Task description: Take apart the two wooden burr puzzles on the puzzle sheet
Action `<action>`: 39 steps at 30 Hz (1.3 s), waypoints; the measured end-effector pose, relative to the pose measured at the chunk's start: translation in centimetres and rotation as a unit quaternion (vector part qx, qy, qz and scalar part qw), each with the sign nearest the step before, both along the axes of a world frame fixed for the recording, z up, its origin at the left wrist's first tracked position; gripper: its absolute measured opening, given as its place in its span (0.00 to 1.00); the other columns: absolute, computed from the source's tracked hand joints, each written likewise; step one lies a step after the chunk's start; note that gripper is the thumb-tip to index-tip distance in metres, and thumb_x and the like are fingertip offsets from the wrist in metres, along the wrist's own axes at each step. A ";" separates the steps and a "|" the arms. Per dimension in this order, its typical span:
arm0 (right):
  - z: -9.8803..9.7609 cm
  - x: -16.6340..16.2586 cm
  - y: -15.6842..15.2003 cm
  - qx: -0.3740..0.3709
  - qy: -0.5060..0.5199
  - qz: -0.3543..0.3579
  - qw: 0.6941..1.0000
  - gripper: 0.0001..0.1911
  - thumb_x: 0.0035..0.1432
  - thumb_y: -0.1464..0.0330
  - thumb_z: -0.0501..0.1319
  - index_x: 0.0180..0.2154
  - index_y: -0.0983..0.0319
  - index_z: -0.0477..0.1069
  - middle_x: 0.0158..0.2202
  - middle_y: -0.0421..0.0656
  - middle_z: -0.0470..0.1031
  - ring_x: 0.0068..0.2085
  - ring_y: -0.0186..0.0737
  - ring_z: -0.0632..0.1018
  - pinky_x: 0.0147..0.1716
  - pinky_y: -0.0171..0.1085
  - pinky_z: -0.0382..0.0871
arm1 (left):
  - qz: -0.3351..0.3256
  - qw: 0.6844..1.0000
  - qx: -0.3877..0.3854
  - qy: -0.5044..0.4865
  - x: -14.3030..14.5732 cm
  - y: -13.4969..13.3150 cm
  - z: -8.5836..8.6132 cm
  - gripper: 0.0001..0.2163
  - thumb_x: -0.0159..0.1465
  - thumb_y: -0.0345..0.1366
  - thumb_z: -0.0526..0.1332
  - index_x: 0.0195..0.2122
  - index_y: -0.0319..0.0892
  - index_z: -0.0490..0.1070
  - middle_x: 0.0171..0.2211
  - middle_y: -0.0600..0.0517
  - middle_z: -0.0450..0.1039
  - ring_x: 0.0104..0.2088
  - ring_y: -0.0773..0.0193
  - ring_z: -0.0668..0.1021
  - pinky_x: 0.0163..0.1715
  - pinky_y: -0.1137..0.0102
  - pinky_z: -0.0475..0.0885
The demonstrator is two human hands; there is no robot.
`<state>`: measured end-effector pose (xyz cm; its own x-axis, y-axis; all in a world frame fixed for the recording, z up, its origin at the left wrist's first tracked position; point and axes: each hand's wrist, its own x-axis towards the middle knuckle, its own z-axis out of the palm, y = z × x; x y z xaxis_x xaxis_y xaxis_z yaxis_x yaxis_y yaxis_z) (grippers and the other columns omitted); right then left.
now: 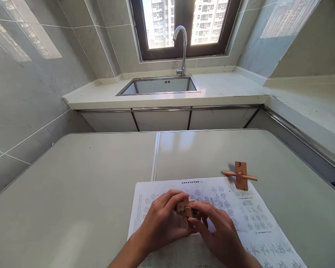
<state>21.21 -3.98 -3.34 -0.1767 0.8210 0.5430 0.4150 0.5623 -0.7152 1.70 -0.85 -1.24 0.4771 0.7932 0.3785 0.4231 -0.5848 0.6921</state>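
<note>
Both my hands meet over a printed instruction sheet (240, 219) on the grey table (72, 193). My left hand (162, 221) and my right hand (219, 230) are closed together around a small wooden interlocking puzzle (185, 210), whose blocks show between the fingertips. A second wooden puzzle piece (240, 175), an upright block with a thin stick through it, stands apart at the sheet's far right corner, untouched.
Beyond the table runs a white counter (226, 89) with a steel sink (159, 85) and a curved tap (182, 48) under a window. Tiled walls close in on the left and right. A seam (155, 156) divides the tabletop.
</note>
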 end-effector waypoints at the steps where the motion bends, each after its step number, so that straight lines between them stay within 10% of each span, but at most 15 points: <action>1: 0.1 0.0 0.0 -0.010 0.011 0.004 1.000 0.08 0.73 0.66 0.60 0.51 0.55 0.71 0.33 0.40 0.81 0.25 0.36 0.79 0.24 0.32 0.75 | -0.003 1.000 -0.013 -0.005 -0.1 0.0 0.0 0.31 0.58 0.41 0.77 0.60 0.52 0.66 0.49 0.48 0.77 0.45 0.56 0.83 0.45 0.64 0.81; 13: 0.5 -0.2 0.4 -0.178 0.062 0.036 0.981 0.09 0.75 0.64 0.55 0.51 0.55 0.71 0.40 0.42 0.74 0.33 0.38 0.76 0.31 0.34 0.73 | -0.012 0.987 -0.133 -0.088 -1.2 0.4 1.1 0.36 0.51 0.39 0.81 0.60 0.55 0.69 0.51 0.50 0.77 0.48 0.54 0.80 0.49 0.63 0.76; 31: 0.5 0.6 0.4 -0.352 0.180 0.120 0.911 0.23 0.72 0.51 0.54 0.28 0.58 0.62 0.24 0.36 0.64 0.27 0.36 0.65 0.28 0.36 0.59 | -0.042 0.988 -0.141 -0.053 -0.9 0.3 1.3 0.39 0.56 0.33 0.78 0.67 0.58 0.65 0.61 0.49 0.75 0.58 0.50 0.78 0.59 0.55 0.75; 39: 1.4 1.2 1.6 -0.449 0.470 0.096 0.754 0.20 0.68 0.50 0.56 0.35 0.59 0.70 0.24 0.36 0.63 0.22 0.34 0.59 0.19 0.34 0.55 | 0.004 0.984 -0.159 -0.076 -1.1 0.6 0.9 0.35 0.60 0.34 0.74 0.67 0.54 0.63 0.63 0.45 0.71 0.55 0.51 0.78 0.58 0.53 0.74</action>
